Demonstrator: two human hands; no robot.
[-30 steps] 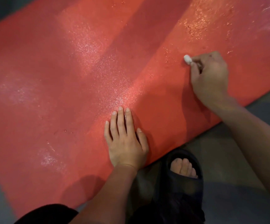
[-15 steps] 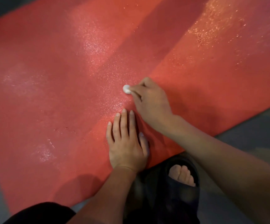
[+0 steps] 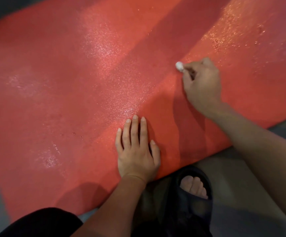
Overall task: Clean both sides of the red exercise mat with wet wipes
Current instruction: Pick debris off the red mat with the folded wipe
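Observation:
The red exercise mat (image 3: 70, 100) lies flat on the floor and fills most of the view, with glistening wet patches across it. My left hand (image 3: 137, 151) rests flat on the mat near its front edge, fingers straight and together. My right hand (image 3: 202, 84) is curled over the mat to the right of centre and pinches a small bunched white wet wipe (image 3: 179, 66), which pokes out at its fingertips and touches the mat.
Grey floor (image 3: 233, 171) shows along the mat's front edge at the lower right. My foot in a dark slide sandal (image 3: 190, 190) stands just off the mat below my left hand. A dark-clothed knee (image 3: 41, 223) sits at the bottom left.
My right hand with the wipe swept left to just above my left hand, then back to the right across the mat. My left hand stayed in place.

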